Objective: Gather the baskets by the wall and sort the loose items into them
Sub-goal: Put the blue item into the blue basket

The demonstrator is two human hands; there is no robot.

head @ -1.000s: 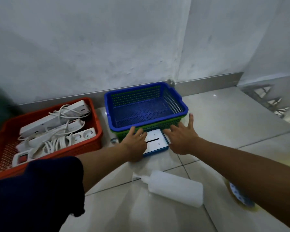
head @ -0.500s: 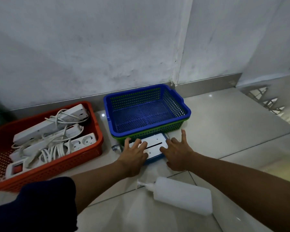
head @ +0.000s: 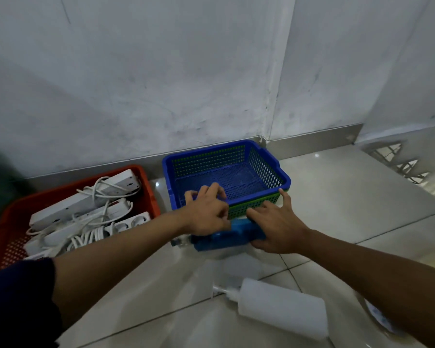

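A blue mesh basket (head: pixel 284 177) sits nested in a green one (head: pixel 258 205) against the wall, with nothing inside it. Just in front of it, both my hands hold a flat blue box (head: pixel 226 237), tilted so its blue underside faces me. My left hand (head: pixel 206 213) grips its left end, knuckles over the basket's front rim. My right hand (head: pixel 278 228) holds the right end, one finger stretched up against the green basket. A red basket (head: pixel 150 190) at the left holds several white power strips (head: pixel 86 205) with tangled cords.
A white squeeze bottle (head: pixel 283 307) lies on its side on the tiled floor close to me. A small blue-and-white item (head: pixel 381 321) shows beside my right forearm. A small clear object (head: pixel 179 241) lies by the box's left end. Wall and skirting run behind the baskets.
The flat box lay white side up on the floor under my spread hands. Both hands have since closed on it and tipped it up off the floor, blue side toward me.
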